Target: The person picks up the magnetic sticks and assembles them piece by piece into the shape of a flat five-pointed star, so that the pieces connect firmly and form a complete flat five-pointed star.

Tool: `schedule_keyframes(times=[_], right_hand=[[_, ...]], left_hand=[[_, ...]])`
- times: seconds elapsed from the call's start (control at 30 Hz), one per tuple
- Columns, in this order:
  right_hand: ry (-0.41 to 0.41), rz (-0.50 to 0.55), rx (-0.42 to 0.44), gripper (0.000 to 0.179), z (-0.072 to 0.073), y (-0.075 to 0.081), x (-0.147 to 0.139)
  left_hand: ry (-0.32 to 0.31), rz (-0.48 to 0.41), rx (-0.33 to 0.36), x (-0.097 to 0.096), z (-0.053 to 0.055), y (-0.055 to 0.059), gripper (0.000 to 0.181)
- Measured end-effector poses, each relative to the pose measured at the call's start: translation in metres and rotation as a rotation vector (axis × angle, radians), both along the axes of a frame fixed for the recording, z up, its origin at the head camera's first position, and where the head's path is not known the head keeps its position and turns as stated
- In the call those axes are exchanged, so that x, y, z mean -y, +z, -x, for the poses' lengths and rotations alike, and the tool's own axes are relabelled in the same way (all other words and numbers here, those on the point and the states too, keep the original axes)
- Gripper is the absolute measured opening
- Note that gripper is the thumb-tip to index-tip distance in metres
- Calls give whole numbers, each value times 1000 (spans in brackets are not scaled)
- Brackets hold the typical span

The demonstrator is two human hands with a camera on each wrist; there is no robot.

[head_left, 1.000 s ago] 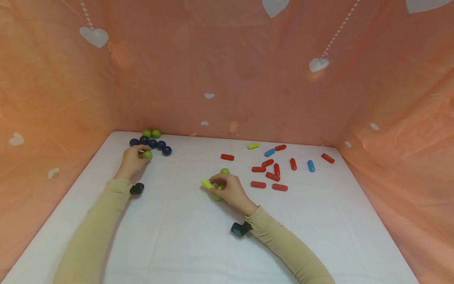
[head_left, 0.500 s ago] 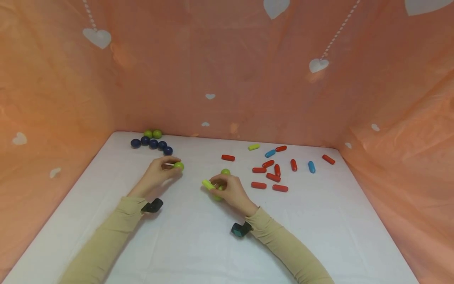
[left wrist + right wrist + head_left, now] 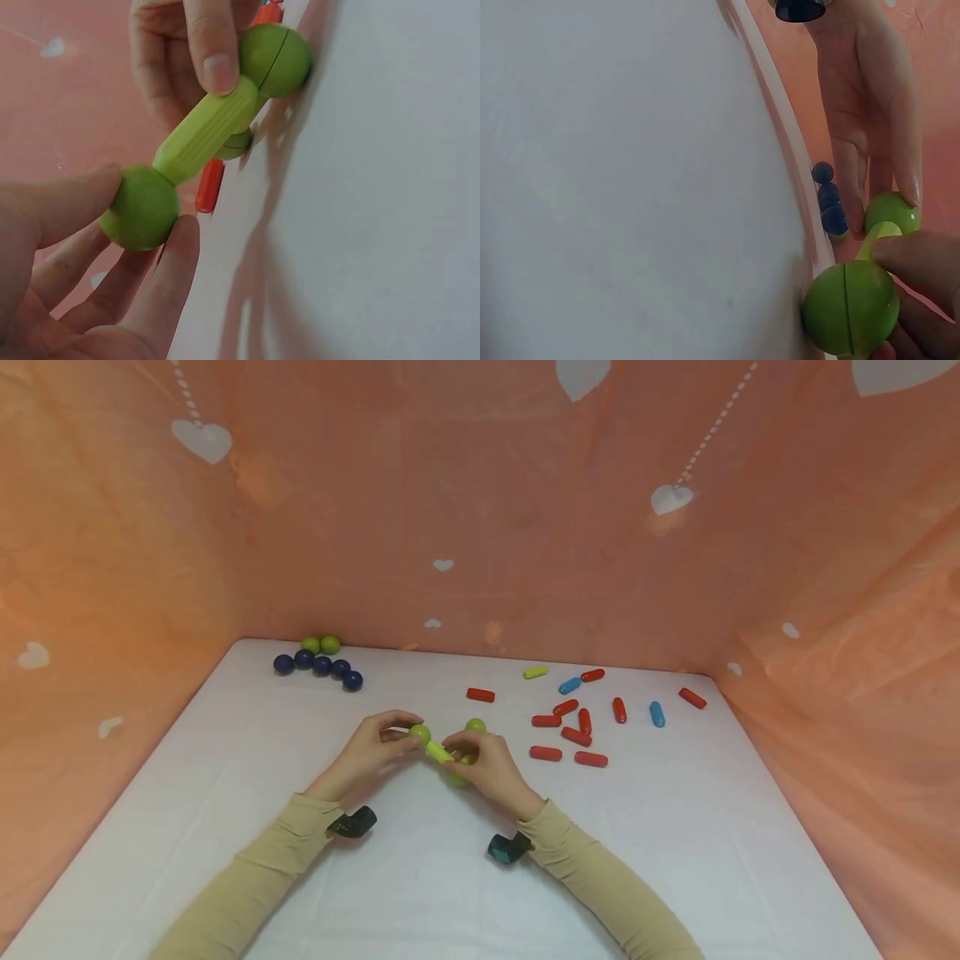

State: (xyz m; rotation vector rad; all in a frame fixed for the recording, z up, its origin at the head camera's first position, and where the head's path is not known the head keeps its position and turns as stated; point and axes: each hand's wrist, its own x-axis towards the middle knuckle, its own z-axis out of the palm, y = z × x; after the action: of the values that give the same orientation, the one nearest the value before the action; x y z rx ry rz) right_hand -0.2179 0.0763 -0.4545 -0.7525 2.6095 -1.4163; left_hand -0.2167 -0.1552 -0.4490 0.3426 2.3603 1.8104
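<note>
Between the thumb and fingers of my left hand (image 3: 367,756) is a green ball (image 3: 140,210). It touches the free end of a yellow-green ribbed rod (image 3: 199,135); whether the two are joined, I cannot tell. My right hand (image 3: 498,772) pinches that rod near its other end, close to a second green ball (image 3: 277,60) with a seam round it. Another green ball (image 3: 476,725) shows just behind the right hand, and the right fingers partly hide how these pieces connect. Both hands are close together over the middle of the white table (image 3: 420,877).
Several dark blue balls (image 3: 322,667) lie in a row at the back left, with two green balls (image 3: 330,645) behind them. Red rods (image 3: 576,737), blue rods (image 3: 657,714) and a yellow-green rod (image 3: 536,672) are scattered at the right. Orange cloth (image 3: 480,510) walls the table.
My left hand has carried the green ball from beside the blue balls, rightward and nearer, up to the rod's end. The right hand has stayed in place with the rod.
</note>
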Motion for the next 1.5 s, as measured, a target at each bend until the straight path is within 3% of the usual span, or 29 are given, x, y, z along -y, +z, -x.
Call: schedule_keyframes(times=[0.27,0.6,0.87,1.2,1.5], right_hand=[[-9,-1,-10,27,1,4,-1],[20,-28,17,31,6,11,-6],[14,-43,-18,40,30,29,-19],[61,-85,97,44,55,12,-28],[94,-94,99,40,48,10,-37]], left_hand=[[22,-5,10,-4,3,3,42],[101,-28,37,-9,2,-1,43],[124,-118,142,-12,1,-3,45],[121,-228,221,-17,0,-6,44],[145,-258,286,-15,12,-8,51]])
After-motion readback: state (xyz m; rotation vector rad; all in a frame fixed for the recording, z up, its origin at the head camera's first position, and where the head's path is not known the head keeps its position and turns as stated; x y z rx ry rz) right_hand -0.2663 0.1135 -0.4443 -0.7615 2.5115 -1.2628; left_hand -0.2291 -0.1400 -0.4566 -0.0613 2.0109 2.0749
